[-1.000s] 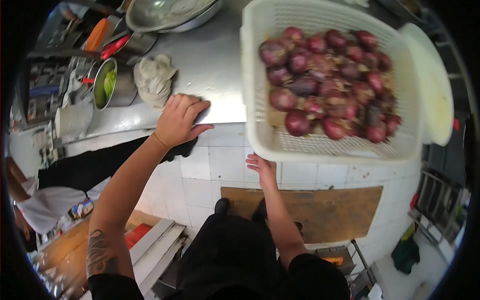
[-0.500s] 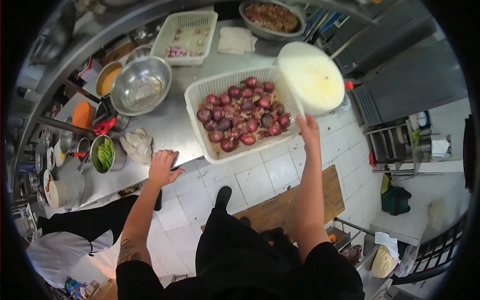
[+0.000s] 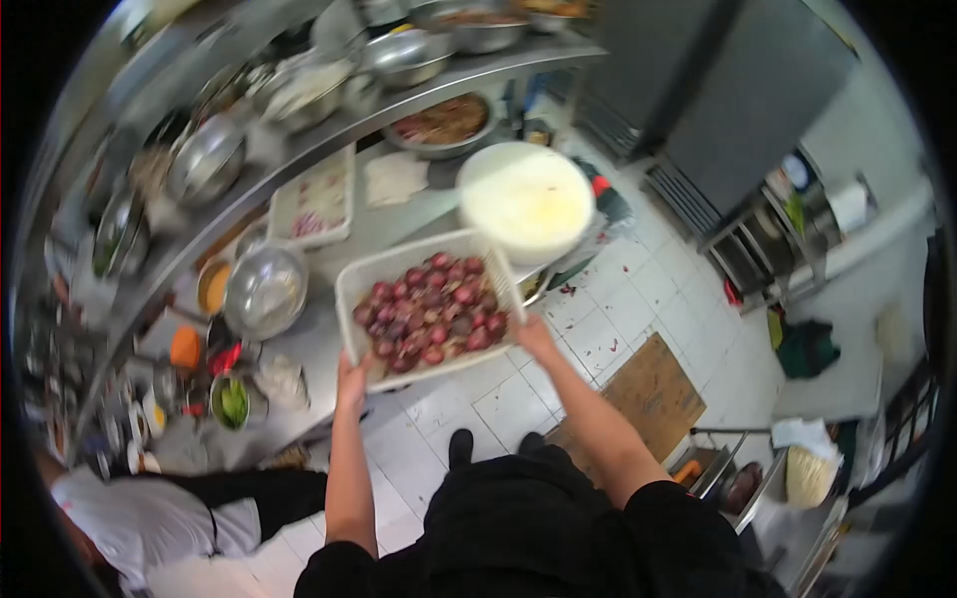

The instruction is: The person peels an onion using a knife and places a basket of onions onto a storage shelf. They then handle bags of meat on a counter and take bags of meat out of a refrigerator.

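Note:
A white plastic basket (image 3: 365,273) holds a heap of red onions (image 3: 431,311). My left hand (image 3: 352,380) is closed on the basket's near left corner, and my right hand (image 3: 533,335) grips its right side. The basket overlaps the front edge of the steel counter (image 3: 321,371). Just behind its right end stands a round white cutting block (image 3: 525,197). To the left, a metal colander (image 3: 265,290) rests on the counter. The fingers under the basket's rim are partly hidden.
Beyond lie a white tray of shallots (image 3: 314,199), a folded cloth (image 3: 396,179) and a metal bowl of brownish food (image 3: 443,124). A shelf of bowls (image 3: 329,140) runs above. A person in a white shirt (image 3: 150,523) is at lower left. A wooden board (image 3: 648,399) lies on the tiles.
My left hand has left the counter's edge and taken hold of the basket's left corner. My right hand still holds the right side. The view has swung, showing more of the shelf.

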Available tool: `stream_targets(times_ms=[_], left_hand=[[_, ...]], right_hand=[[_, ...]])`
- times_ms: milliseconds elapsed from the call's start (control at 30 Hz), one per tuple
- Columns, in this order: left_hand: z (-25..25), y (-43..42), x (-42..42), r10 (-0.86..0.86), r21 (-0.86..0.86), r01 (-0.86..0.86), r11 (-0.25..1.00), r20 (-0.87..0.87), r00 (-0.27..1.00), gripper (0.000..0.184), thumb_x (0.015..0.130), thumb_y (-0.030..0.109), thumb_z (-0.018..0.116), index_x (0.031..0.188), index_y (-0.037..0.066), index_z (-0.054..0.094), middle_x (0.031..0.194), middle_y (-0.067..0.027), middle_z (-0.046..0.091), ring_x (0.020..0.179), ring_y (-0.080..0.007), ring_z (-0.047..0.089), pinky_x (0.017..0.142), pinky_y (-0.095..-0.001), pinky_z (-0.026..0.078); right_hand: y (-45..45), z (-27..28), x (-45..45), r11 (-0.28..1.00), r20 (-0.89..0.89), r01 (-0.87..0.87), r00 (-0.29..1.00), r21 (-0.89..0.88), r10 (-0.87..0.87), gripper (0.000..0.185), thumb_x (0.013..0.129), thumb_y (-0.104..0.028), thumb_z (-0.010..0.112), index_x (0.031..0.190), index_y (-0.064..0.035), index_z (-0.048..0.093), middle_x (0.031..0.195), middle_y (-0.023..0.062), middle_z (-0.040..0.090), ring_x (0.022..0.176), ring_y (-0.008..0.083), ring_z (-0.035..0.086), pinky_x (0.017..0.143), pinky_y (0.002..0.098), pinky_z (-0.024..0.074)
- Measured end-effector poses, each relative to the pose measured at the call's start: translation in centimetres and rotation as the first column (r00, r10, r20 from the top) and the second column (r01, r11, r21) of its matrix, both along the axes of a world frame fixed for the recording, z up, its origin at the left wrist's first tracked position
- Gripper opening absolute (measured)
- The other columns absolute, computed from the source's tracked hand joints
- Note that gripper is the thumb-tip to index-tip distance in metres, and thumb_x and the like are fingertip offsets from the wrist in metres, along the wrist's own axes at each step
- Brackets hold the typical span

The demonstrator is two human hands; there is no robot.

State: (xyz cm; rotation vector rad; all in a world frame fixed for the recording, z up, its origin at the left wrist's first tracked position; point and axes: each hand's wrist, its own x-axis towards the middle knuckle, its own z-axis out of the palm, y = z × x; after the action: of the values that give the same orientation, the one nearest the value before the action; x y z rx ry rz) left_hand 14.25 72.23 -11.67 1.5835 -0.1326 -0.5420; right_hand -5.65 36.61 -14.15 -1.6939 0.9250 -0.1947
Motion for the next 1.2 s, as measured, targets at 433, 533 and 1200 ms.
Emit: stream_targets(times_ms=[433, 533, 1200], left_hand=[[14.4, -4.6, -20.6, 0.023, -0.062, -0.031, 0.998, -0.121, 0.992, 0.081, 0.072, -0.011, 0.052, 0.151, 0.002, 0.039, 0.139, -0.0155, 0.056, 0.126, -0.0296, 0.057, 0.108, -0.04, 0.046], [17.7, -10.0, -22.4, 0.084, -0.078, -0.089, 0.993, -0.068, 0.994, 0.078, 0.071, -0.009, 0.053, 0.148, -0.001, 0.042, 0.135, -0.0167, 0.059, 0.121, -0.03, 0.061, 0.104, -0.0394, 0.048], [10.6, -85.5, -13.0, -0.743, -0.185, 0.723, 0.665, -0.062, 0.667, 0.067, 0.079, -0.009, 0.06, 0.144, 0.003, 0.049, 0.134, -0.0091, 0.061, 0.122, -0.0195, 0.058, 0.104, -0.0332, 0.045]], right_hand=[[-5.9, 8.8, -16.4, 0.964, 0.156, -0.23, 0.965, 0.13, 0.21, 0.032, 0.087, -0.032, 0.063, 0.106, -0.0076, 0.072, 0.079, 0.0173, 0.07, 0.077, 0.0294, 0.069, 0.075, 0.0431, 0.0533], [-13.3, 13.9, -17.8, 0.94, 0.21, -0.303, 0.94, 0.158, 0.267, 0.048, 0.091, -0.048, 0.063, 0.113, -0.0058, 0.069, 0.082, 0.0143, 0.07, 0.076, 0.0218, 0.068, 0.072, 0.04, 0.0541], [-64.9, 19.8, -34.5, 0.797, 0.097, 0.431, 0.853, 0.422, -0.513, 0.064, 0.075, 0.006, 0.055, 0.139, 0.0061, 0.049, 0.129, 0.0196, 0.063, 0.115, 0.0317, 0.064, 0.102, 0.0437, 0.0505]])
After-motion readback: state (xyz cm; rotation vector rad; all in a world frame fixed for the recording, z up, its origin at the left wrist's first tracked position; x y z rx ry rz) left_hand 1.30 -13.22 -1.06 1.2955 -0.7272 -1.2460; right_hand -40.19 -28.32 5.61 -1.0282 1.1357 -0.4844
